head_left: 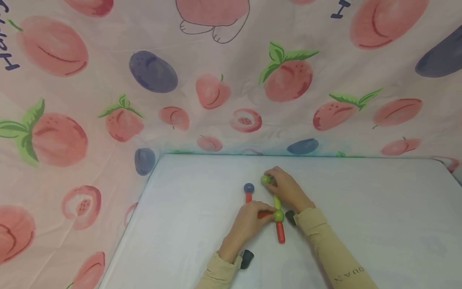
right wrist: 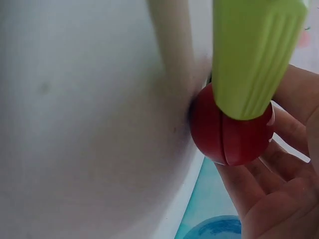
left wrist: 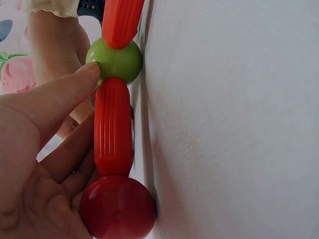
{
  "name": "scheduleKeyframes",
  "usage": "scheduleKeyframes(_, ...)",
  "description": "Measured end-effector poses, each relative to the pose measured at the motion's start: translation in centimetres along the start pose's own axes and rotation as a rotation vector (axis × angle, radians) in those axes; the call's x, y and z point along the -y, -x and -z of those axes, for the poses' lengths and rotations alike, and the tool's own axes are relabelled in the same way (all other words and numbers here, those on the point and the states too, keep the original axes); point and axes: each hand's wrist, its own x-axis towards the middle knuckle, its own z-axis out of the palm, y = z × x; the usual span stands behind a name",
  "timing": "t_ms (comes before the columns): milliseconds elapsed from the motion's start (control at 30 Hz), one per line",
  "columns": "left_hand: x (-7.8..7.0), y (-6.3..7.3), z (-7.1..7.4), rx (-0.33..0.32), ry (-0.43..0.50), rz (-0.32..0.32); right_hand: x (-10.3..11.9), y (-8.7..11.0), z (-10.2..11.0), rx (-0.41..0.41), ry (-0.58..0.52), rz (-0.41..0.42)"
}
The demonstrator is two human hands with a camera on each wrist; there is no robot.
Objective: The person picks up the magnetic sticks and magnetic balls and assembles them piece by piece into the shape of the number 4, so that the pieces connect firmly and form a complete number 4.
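My left hand [head_left: 249,220] pinches a green ball [head_left: 278,216], with the thumb pressing its side in the left wrist view. Two red rods [left wrist: 113,127] meet that ball, and a red ball [left wrist: 118,206] sits at the end of one near the palm. A yellow-green rod [head_left: 276,202] runs from the pinched ball towards my right hand [head_left: 286,188]. Those right fingers grip another green ball [head_left: 265,179] between thumb and index finger. In the right wrist view, a red ball [right wrist: 233,127] at the yellow-green rod's end lies beside the palm; the head view hides it.
A blue ball [head_left: 249,188] tops a red rod [head_left: 248,197] that passes behind the left hand. All pieces lie on a white table [head_left: 379,220]. Fruit-patterned cloth [head_left: 223,52] hangs along its back and left. Dark wrist devices [head_left: 247,259] sit by both cuffs.
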Motion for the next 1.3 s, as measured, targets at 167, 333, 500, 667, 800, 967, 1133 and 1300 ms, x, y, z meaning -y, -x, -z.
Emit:
scheduleKeyframes(167,0.0,0.0,0.0,-0.002,-0.008,-0.004,0.1,0.0,-0.1,-0.012,-0.02,0.02)
scheduleKeyframes(333,0.2,0.0,-0.1,-0.006,-0.014,-0.019,0.3,0.0,-0.2,-0.007,-0.07,0.015)
scheduleKeyframes(500,0.3,-0.1,-0.2,-0.008,-0.01,-0.024,0.4,0.1,-0.2,0.022,-0.121,-0.025)
scheduleKeyframes(667,0.3,-0.1,-0.1,-0.014,-0.019,-0.034,0.3,0.2,-0.3,0.043,-0.161,-0.06)
scheduleKeyframes(800,0.4,-0.1,-0.2,-0.015,-0.013,-0.036,0.3,0.1,-0.2,0.047,-0.184,-0.07)
scheduleKeyframes(967,0.4,0.0,-0.3,-0.019,-0.012,-0.037,0.3,0.2,0.1,0.037,-0.176,-0.055)
scheduleKeyframes(1133,0.3,0.1,-0.3,-0.018,-0.016,-0.03,0.4,0.7,0.5,0.015,-0.15,-0.019)
scheduleKeyframes(1300,0.2,0.0,-0.2,-0.02,-0.01,-0.025,0.8,1.5,1.2,-0.008,-0.138,-0.007)
